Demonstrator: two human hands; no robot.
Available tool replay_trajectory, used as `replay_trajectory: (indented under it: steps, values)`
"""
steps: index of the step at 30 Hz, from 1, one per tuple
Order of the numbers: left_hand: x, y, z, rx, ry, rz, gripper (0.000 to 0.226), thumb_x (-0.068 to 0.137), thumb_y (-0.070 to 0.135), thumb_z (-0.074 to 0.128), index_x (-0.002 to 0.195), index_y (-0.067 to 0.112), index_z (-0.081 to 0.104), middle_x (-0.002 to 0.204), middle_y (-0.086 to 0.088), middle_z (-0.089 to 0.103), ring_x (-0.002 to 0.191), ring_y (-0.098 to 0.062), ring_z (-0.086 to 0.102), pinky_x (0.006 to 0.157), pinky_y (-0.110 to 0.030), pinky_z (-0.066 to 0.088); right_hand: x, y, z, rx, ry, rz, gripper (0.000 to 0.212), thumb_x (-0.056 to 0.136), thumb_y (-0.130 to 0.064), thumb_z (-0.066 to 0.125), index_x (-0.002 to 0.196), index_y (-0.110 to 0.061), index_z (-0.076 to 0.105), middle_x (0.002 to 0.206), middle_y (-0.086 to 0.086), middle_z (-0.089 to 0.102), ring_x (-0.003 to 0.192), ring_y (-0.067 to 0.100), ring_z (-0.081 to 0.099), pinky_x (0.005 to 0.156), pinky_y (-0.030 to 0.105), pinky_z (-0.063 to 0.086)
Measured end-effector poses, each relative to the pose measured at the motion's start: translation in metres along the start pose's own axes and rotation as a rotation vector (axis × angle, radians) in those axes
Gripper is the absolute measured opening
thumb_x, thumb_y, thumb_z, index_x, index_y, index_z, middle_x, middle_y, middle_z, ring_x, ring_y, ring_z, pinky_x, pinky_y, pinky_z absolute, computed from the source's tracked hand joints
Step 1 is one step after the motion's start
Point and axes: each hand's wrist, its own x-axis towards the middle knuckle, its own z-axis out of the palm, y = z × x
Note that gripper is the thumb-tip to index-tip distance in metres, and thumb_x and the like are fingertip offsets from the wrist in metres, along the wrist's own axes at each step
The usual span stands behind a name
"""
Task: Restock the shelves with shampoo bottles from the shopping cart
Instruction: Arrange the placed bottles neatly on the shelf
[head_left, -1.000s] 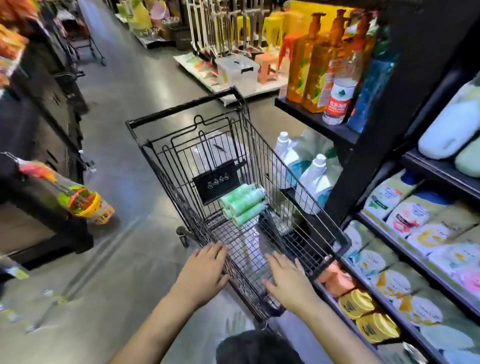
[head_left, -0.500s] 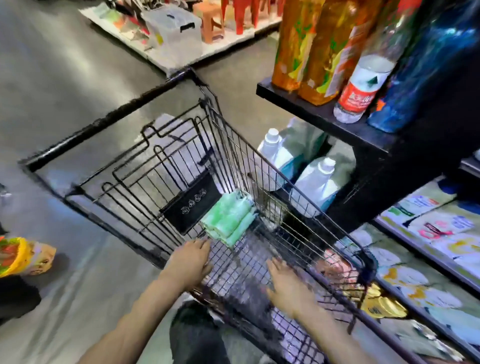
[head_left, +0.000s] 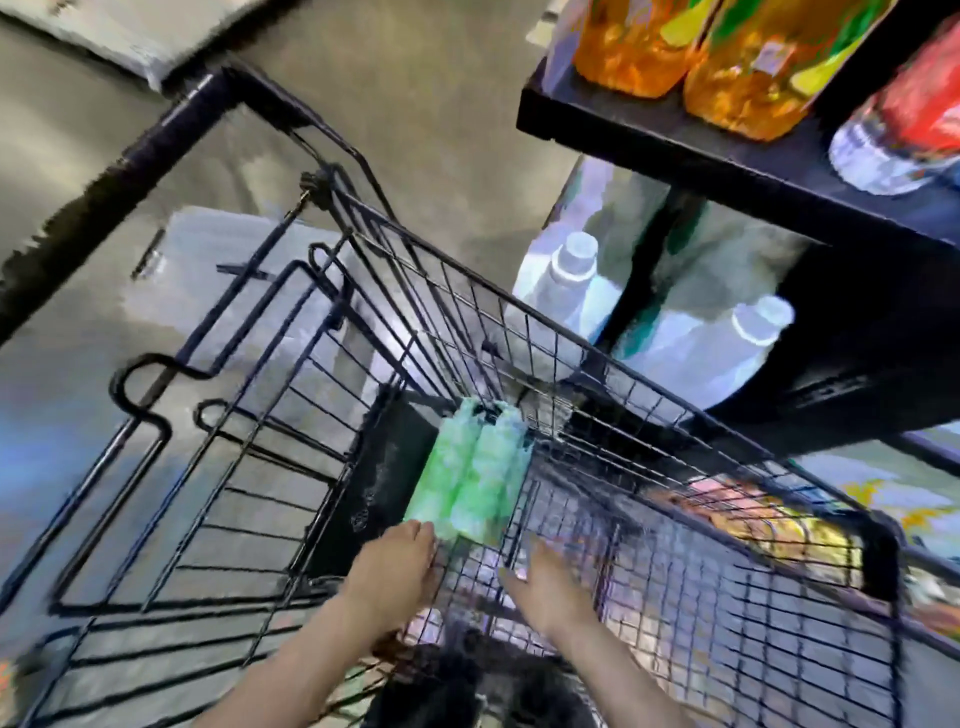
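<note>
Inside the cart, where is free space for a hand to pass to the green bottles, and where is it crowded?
The cart basket is bare wire on the right of the green bottles, up to its right wall. The left hand and right hand reach in just below the bottles. It is crowded on the left, where the bottles lie against the black flap.

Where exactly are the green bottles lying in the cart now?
In the head view, the green bottles lie inside the shopping cart, beside its black panel, just beyond the left hand and right hand.
</note>
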Motion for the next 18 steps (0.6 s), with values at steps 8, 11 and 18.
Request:
replay_trajectory:
  steps: [8,11,18]
  values:
    - [0.040,-0.012,0.016,-0.023,-0.064,0.018,0.061,0.094,0.039,0.043,0.145,0.013,0.023,0.146,-0.003,0.036,0.134,-0.021,0.035,0.107,-0.032,0.035,0.101,-0.027,0.041,0.767,0.145,0.189,0.072,0.078,-0.048,0.070,0.136,-0.035,0.029,0.139,0.006,0.048,0.119,0.024,0.054,0.101,0.034,0.043]
    - [0.047,-0.015,0.019,-0.101,-0.011,0.018,0.065,0.092,0.048,0.032,0.146,0.011,0.025,0.148,-0.004,0.034,0.134,-0.021,0.035,0.108,-0.029,0.032,0.117,-0.037,0.037,0.664,0.215,0.239,0.076,0.085,-0.042,0.067,0.141,-0.005,0.030,0.137,0.010,0.047,0.125,0.028,0.049,0.098,0.030,0.041]
    - [0.054,-0.020,0.018,-0.254,0.037,-0.029,0.058,0.097,0.035,0.044,0.146,0.012,0.027,0.148,-0.006,0.034,0.135,-0.021,0.036,0.109,-0.027,0.029,0.131,-0.022,0.041,0.788,0.289,0.201,0.055,0.068,-0.035,0.084,0.107,-0.019,0.048,0.107,-0.003,0.068,0.093,0.019,0.066,0.087,0.035,0.054]
